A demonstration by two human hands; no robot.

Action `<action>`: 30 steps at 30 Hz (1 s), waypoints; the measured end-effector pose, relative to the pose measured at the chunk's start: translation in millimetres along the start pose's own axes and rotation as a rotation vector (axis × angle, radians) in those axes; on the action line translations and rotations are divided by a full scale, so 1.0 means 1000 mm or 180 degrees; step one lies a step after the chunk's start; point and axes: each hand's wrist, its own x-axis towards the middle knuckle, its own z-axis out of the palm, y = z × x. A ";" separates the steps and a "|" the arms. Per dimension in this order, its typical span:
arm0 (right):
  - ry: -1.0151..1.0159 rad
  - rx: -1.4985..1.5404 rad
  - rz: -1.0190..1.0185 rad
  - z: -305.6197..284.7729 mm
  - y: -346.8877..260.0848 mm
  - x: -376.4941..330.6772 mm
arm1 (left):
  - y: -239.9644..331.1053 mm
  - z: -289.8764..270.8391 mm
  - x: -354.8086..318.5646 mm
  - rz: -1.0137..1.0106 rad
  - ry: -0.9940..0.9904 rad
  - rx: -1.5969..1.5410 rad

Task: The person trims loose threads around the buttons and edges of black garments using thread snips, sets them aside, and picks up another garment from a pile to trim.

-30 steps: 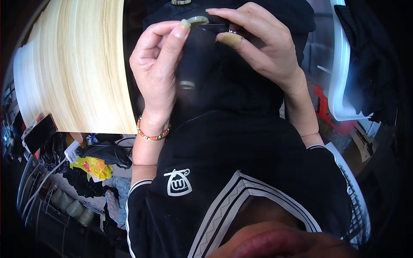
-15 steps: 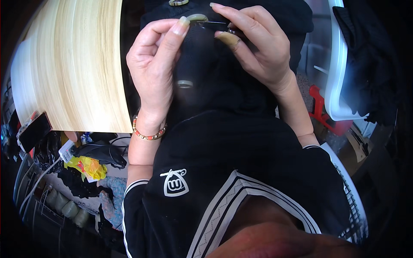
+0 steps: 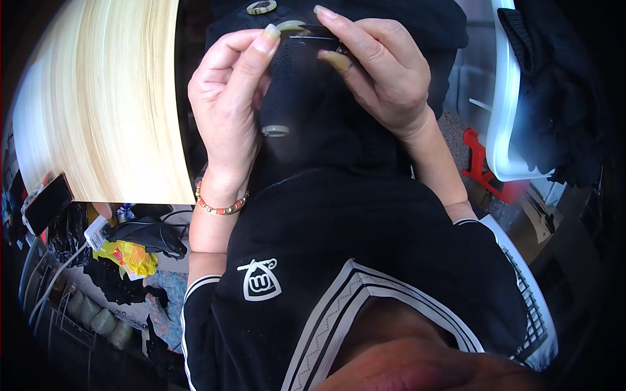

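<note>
A black knitted garment [image 3: 326, 107] lies over my lap, with several pale green, ring-like buttons on it. My left hand [image 3: 228, 98] pinches one button [image 3: 291, 26] and the cloth by it between thumb and finger. In my right hand [image 3: 391, 72] is a small pair of thread snips [image 3: 312, 37], its two thin blades apart and pointing left at that button. The handle is mostly hidden by my fingers. A tan cover wraps my right thumb tip. Another button [image 3: 262, 7] shows at the far edge, and a further one [image 3: 275, 131] lies nearer, beside my left wrist.
A pale wooden tabletop [image 3: 98, 104] stands at my left, with a phone [image 3: 49, 203] by its near corner. Below are a yellow plastic bag [image 3: 134, 257] and a white power strip [image 3: 98, 232]. At right stand a white tub [image 3: 507, 130], dark cloth [image 3: 554, 98] and a red plastic piece [image 3: 476, 153].
The snips' blades have come apart, where a single thin line showed before. Both hands sit slightly further left in the picture, and the left hand still pinches the button.
</note>
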 end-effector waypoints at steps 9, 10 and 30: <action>0.0013 -0.0235 -0.0115 0.001 0.001 -0.005 | 0.000 0.003 0.000 0.0014 0.0001 0.0007; -0.0026 -0.0291 -0.0102 0.001 0.000 -0.005 | 0.000 0.003 0.000 0.0063 -0.0028 -0.0001; -0.0053 0.2977 0.2939 -0.003 -0.019 0.016 | -0.005 -0.002 0.005 -0.0261 -0.0023 -0.0242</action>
